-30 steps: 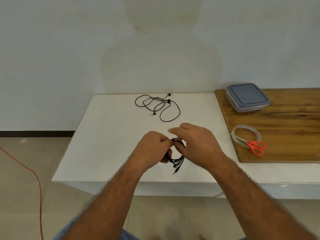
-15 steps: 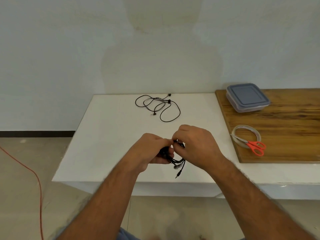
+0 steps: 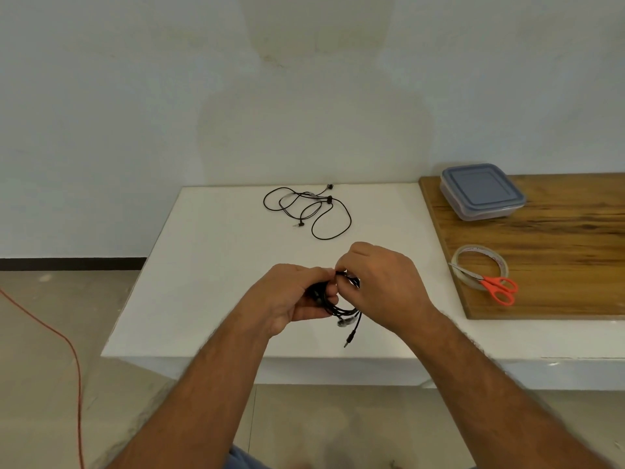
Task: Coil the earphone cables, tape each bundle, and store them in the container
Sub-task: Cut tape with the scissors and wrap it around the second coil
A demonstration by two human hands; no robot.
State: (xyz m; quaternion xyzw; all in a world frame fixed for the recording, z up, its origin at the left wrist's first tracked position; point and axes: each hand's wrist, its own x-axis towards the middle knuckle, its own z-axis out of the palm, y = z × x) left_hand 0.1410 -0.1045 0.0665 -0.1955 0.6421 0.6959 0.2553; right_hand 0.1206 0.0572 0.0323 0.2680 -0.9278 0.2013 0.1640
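Observation:
A black earphone cable (image 3: 341,311) is wound into a small coil between both hands above the white table (image 3: 209,265). My left hand (image 3: 294,299) grips the coil's left side. My right hand (image 3: 382,286) pinches the cable at the coil's top. The jack plug (image 3: 348,341) dangles below the coil. A second black earphone cable (image 3: 314,211) lies loose and uncoiled at the table's far edge. A clear container (image 3: 482,191) with a grey-blue lid on it sits on the wooden board (image 3: 558,238) at the right. A roll of clear tape (image 3: 480,265) lies on the board.
Orange-handled scissors (image 3: 497,287) rest across the tape roll. An orange cord (image 3: 67,346) runs over the floor at the left. A pale wall stands directly behind the table.
My right hand's fingers, spread a second ago, have closed onto the top of the coil. Both hands shifted slightly, and the plug now hangs a bit lower.

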